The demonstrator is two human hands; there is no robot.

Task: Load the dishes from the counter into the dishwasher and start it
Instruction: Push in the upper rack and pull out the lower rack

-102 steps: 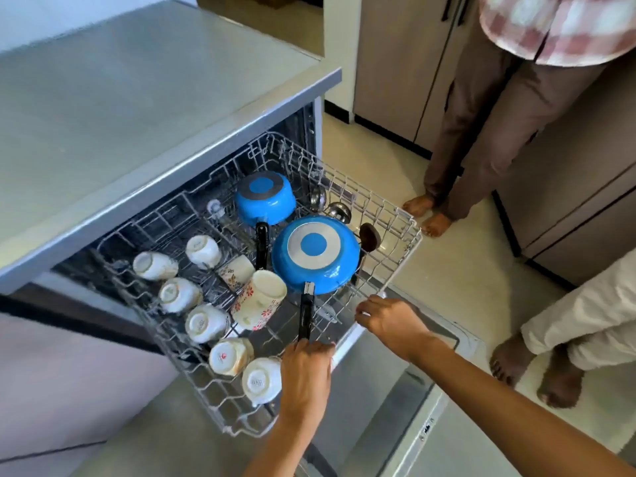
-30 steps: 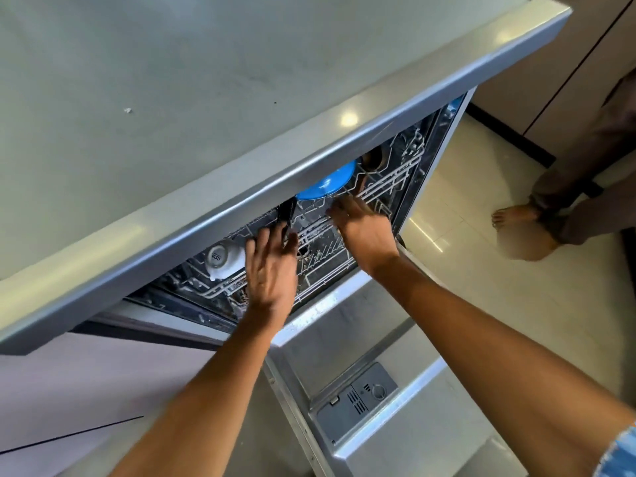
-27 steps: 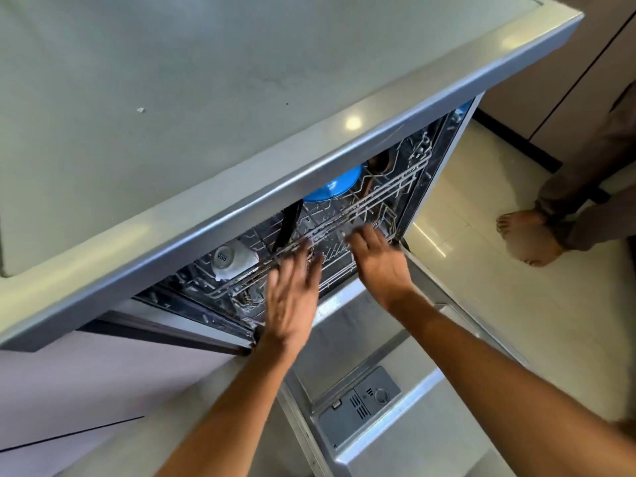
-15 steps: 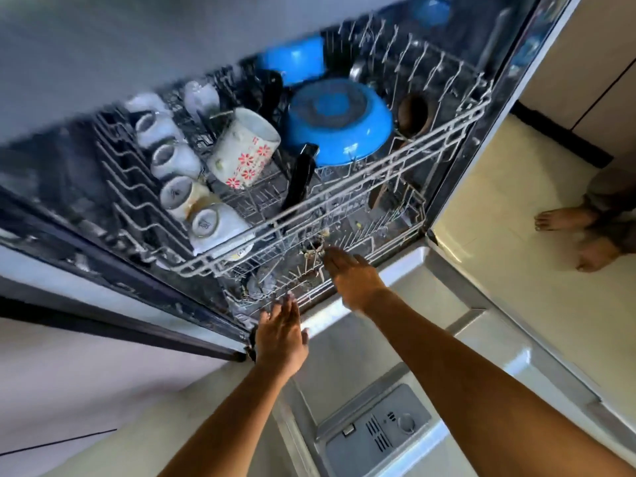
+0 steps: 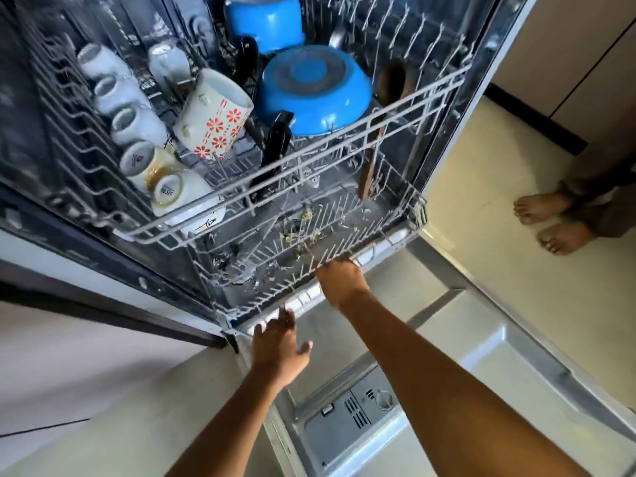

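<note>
Reaching into the open dishwasher, the right hand (image 5: 339,280) has its fingers curled over the front rim of the lower rack (image 5: 309,266); the fingertips are hidden behind the wires, so how tightly it holds cannot be told. The left hand (image 5: 278,346) is spread with straight fingers and thumb apart, holding nothing, its fingertips at or just short of the rack's front edge near the left corner; contact cannot be told through the blur.

The lower rack carries only bits of food scrap among its tines. Above it sits the upper rack (image 5: 344,132), loaded. A row of white cups (image 5: 137,125) stands upside down along its left side, with a flowered mug (image 5: 215,115) tilted beside them. A blue pan (image 5: 313,94) lies inverted near the middle, its black handle pointing toward the front, and a blue pot (image 5: 265,22) lies behind it. A wooden spoon (image 5: 378,125) stands at the right, hanging down through the wires.

The dishwasher door (image 5: 447,373) lies open below the arms, showing the detergent compartment (image 5: 354,418). Another person's bare feet (image 5: 550,218) stand on the floor at right.
</note>
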